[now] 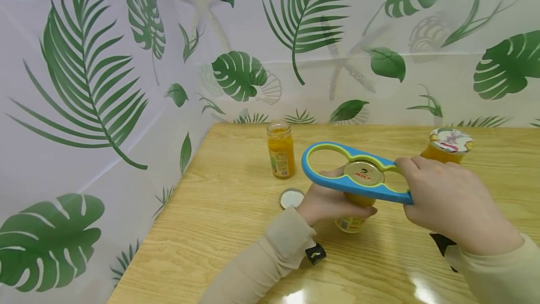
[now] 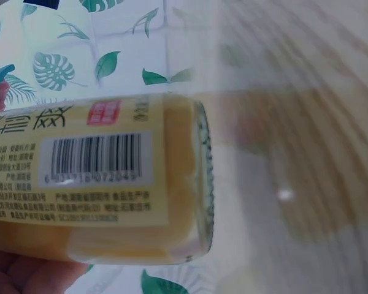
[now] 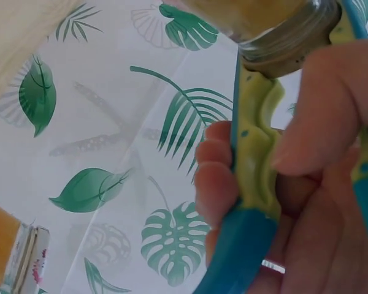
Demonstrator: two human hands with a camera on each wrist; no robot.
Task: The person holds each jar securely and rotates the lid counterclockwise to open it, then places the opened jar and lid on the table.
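My left hand (image 1: 326, 204) grips a glass jar (image 1: 351, 224) of yellow contents around its body, beneath its gold lid (image 1: 363, 173). In the left wrist view the jar's label (image 2: 98, 162) carries a barcode, and its base is off the table. A blue and yellow-green jar opener (image 1: 337, 183) lies over the jar top, its middle ring around the lid. The right hand (image 1: 453, 201) grips the opener's right end. In the right wrist view, fingers (image 3: 216, 177) curl around the opener, the jar's neck just above them.
An uncapped jar (image 1: 280, 151) of orange contents stands at the back, with a loose lid (image 1: 291, 198) on the table in front of it. Beyond my right hand is another jar (image 1: 449, 144) with a patterned lid. A leaf-print sheet (image 1: 295, 88) hangs behind the wooden table (image 1: 211, 229).
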